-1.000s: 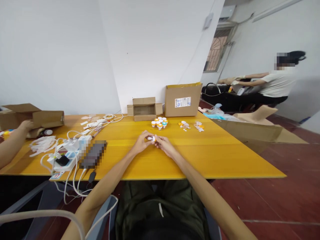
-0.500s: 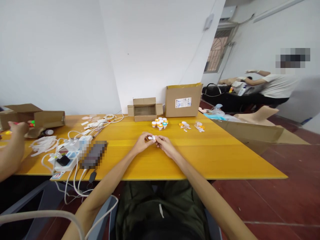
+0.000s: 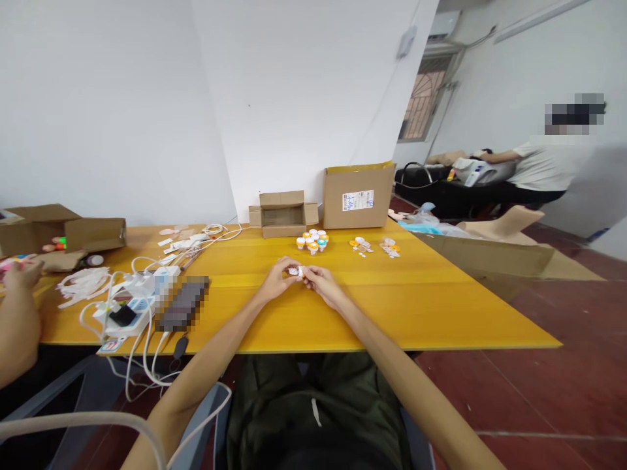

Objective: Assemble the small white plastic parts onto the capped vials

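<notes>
My left hand [image 3: 275, 279] and my right hand [image 3: 318, 282] meet just above the yellow table [image 3: 392, 300], near its middle. Both pinch one small white part [image 3: 295, 271] between their fingertips; an orange bit shows at its right side. What the part is stays too small to make out. Beyond my hands stands a cluster of small white pots with orange and blue lids [image 3: 312, 240]. Two looser heaps of the same small parts [image 3: 361, 245] [image 3: 390, 247] lie to its right.
An open small carton [image 3: 283, 213] and a taller carton [image 3: 358, 194] stand at the far edge. White cables and a power strip [image 3: 128, 307] cover the left side, beside a blurred dark item [image 3: 183, 303]. Another person's hand [image 3: 20, 274] works at far left; a person stands far right.
My hands stay together on the small part, with only slight finger shifts. The other person's hand at the left has drawn back from the carton toward the table's near edge.
</notes>
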A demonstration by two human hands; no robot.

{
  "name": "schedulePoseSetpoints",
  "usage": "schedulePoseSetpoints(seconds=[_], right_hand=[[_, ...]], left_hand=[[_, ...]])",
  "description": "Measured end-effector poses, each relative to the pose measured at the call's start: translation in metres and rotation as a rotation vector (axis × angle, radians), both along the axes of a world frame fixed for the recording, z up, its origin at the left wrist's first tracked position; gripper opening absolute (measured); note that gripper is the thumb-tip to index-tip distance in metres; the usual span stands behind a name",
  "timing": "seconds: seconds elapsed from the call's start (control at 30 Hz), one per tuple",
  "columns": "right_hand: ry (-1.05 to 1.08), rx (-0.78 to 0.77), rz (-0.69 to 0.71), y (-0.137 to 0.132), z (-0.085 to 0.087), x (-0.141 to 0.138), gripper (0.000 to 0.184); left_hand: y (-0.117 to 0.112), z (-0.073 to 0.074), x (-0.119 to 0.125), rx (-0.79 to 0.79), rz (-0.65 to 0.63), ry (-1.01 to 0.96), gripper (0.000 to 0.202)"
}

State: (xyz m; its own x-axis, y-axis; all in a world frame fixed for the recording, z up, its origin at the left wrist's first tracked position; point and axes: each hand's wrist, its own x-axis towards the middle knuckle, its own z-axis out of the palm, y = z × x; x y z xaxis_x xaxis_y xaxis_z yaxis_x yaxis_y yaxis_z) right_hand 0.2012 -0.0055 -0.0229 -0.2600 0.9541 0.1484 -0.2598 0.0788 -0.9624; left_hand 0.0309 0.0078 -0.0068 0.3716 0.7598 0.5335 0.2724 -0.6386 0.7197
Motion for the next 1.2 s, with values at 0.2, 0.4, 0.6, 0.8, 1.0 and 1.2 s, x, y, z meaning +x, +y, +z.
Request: schedulePoseSetpoints(seconds=[0.2, 0.4, 0.6, 0.8, 1.0, 1.2], right_hand=[[0.018, 0.005, -0.007, -0.0013, 0.0012, -0.0003, 0.041], [0.04, 0.003, -0.018, -0.0016, 0.0016, -0.0012, 0.038], [0.047, 0.002, -0.02, -0.0011, 0.0012, -0.0017, 0.039], [0.038, -0.008, -0.011, -0.0025, 0.0027, -0.0003, 0.041], [0.038, -0.007, -0.016, -0.001, 0.0006, 0.0, 0.038], [0.048, -0.004, -0.011, 0.0009, -0.0019, -0.0005, 0.037]], left_hand=[[-0.0022, 0.0016, 0.0021, -0.02, 0.031, 0.001, 0.017], [-0.0018, 0.0018, 0.003, -0.048, 0.076, 0.016, 0.017], [-0.0006, 0.0, 0.0028, -0.062, 0.07, 0.012, 0.016], [-0.0014, 0.0008, 0.002, -0.018, 0.052, 0.016, 0.016], [-0.0026, 0.0027, 0.0005, 0.021, 0.045, 0.037, 0.018], [-0.0059, 0.0047, 0.0017, 0.026, 0.07, 0.063, 0.02]])
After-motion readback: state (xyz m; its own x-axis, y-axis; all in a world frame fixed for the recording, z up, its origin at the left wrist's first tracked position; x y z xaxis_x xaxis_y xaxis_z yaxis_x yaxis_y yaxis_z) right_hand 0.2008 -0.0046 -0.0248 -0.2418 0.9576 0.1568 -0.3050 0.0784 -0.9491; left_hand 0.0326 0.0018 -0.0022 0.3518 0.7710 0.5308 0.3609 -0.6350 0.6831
